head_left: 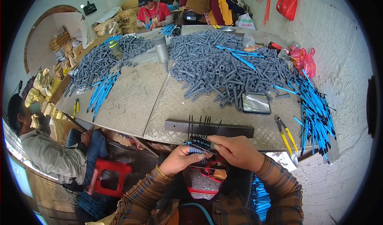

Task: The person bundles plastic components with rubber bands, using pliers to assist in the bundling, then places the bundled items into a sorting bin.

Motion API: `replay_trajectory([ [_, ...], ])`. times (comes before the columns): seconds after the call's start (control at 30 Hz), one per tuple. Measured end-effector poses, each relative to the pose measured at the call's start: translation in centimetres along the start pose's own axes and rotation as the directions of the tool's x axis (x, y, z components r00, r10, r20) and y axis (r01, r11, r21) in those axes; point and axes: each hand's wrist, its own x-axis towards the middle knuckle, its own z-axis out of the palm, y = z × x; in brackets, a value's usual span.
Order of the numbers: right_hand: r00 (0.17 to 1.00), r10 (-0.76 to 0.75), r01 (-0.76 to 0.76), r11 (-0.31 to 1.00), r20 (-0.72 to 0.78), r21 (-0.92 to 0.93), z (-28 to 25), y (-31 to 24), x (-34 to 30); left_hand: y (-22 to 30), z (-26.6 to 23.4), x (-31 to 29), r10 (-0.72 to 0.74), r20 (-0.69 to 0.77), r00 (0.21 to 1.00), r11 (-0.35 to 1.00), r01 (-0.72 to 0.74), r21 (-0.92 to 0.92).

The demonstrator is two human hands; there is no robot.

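My left hand (178, 159) is closed round a small bundle of blue and black rods (196, 149) near the table's front edge. Several thin black rod ends stand up from that bundle. At its right side my right hand (236, 150) presses thumb and fingers together on the dark part of the bundle; what exactly lies between the fingertips is hidden. Just beyond both hands, a dark metal bar (235, 130) with a hole lies along the table (131, 93). Below the hands, red straps and a shiny sheet show by my lap.
Big heaps of grey plastic plugs (215, 61) cover the far table. Blue rods (315, 117) pile up at right, others (103, 93) at left. Yellow-handled pliers (285, 134), a black-framed device (256, 104) and a steel flask (161, 48) lie around. A person (52, 145) sits left near a red stool (109, 177).
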Motion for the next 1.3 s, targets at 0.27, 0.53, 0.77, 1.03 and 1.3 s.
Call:
replay_trajectory([
  [0.27,0.99,-0.022,0.06,0.961,0.139,-0.272,-1.4,-1.6,0.3,-0.3,-0.2,-0.2,0.014,0.016,1.0,0.999,-0.014,0.048],
  [0.53,0.992,0.093,-0.095,0.995,0.09,0.022,0.8,0.4,-0.5,-0.1,-0.1,-0.2,-0.003,0.031,1.0,0.999,0.002,0.032],
  [0.77,0.976,0.121,-0.135,0.988,0.183,0.071,0.3,-0.2,0.7,-0.6,-0.5,-0.1,0.001,0.063,0.998,0.996,-0.007,0.087],
  [1.03,0.957,0.014,0.014,0.996,0.291,-0.093,-1.5,-0.9,1.6,-0.5,-0.4,-0.2,-0.01,0.074,0.997,0.995,0.003,0.1],
  [1.3,0.977,0.06,-0.037,0.993,0.204,-0.115,-1.5,-2.0,1.5,-0.7,-0.6,-0.5,-0.035,0.063,0.997,0.994,0.028,0.108],
])
